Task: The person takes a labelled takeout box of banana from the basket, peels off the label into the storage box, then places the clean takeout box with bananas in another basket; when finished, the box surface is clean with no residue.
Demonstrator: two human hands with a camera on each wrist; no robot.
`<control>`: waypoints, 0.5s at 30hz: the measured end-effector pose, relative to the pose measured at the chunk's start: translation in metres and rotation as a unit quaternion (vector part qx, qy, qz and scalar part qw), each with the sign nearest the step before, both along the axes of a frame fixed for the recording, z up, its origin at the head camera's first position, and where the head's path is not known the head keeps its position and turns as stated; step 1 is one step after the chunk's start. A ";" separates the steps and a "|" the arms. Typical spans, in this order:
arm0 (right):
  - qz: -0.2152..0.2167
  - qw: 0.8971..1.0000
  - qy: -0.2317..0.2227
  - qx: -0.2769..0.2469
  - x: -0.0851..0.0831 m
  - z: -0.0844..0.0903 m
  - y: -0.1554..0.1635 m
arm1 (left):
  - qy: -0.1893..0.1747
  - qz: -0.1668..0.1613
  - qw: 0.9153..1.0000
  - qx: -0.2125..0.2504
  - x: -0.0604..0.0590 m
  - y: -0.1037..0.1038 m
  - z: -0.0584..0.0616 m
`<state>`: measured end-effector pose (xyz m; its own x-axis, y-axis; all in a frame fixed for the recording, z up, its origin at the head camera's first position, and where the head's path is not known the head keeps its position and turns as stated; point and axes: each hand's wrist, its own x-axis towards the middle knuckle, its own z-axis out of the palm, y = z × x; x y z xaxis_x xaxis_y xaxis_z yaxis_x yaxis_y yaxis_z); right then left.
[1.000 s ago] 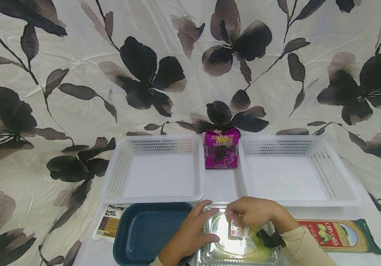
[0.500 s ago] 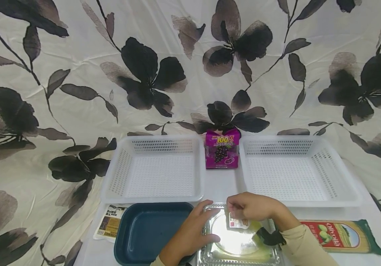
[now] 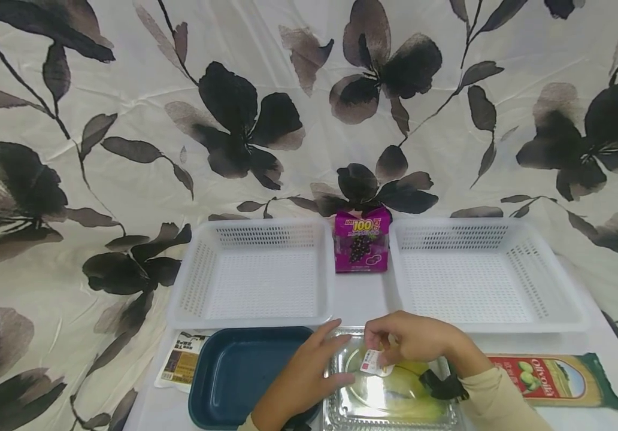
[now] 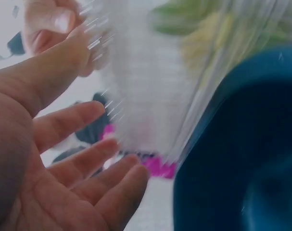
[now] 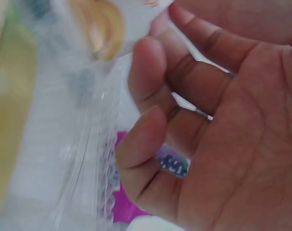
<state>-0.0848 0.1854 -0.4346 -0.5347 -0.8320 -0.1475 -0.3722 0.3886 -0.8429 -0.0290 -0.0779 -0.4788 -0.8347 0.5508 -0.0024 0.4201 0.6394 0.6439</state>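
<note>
A clear plastic clamshell container [image 3: 395,400] with yellow-green contents lies at the table's near edge. My right hand [image 3: 397,341] pinches the far edge of its lid, just above a small white label [image 3: 370,361]; the right wrist view shows the fingers [image 5: 146,130] curled beside the blurred clear plastic [image 5: 83,144]. My left hand [image 3: 309,374] lies against the container's left side with straight fingers and holds nothing. In the left wrist view the palm [image 4: 73,159] is spread beside the clear plastic [image 4: 150,86].
A dark blue tray [image 3: 239,374] sits left of the container, with a small packet [image 3: 179,362] beyond it. Two white perforated baskets [image 3: 201,287] [image 3: 551,281] stand behind, a purple juice carton [image 3: 361,246] between them. A green pasta pack [image 3: 551,380] lies at the right.
My right hand has drawn the lid's edge and its label slightly up and to the left. The left hand's fingers have straightened and shifted a little along the container's side.
</note>
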 end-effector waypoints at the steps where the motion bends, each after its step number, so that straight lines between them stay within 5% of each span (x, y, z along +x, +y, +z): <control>1: 0.003 1.000 0.013 -0.007 0.000 0.000 -0.002 | 0.010 0.004 1.000 0.010 0.001 -0.004 0.002; 7: 0.016 0.999 0.030 -0.035 -0.001 0.005 -0.023 | 0.081 0.053 0.992 0.083 0.006 -0.037 0.013; 15: 0.021 0.997 0.080 -0.004 -0.008 0.011 -0.057 | 0.177 0.160 0.969 0.070 0.014 -0.092 0.019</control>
<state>-0.0932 0.1288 -0.4234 -0.5151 -0.8552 -0.0569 -0.5186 0.3639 -0.7738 -0.0151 -0.1696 -0.4593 -0.8971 0.2387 0.3718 0.4261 0.6898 0.5854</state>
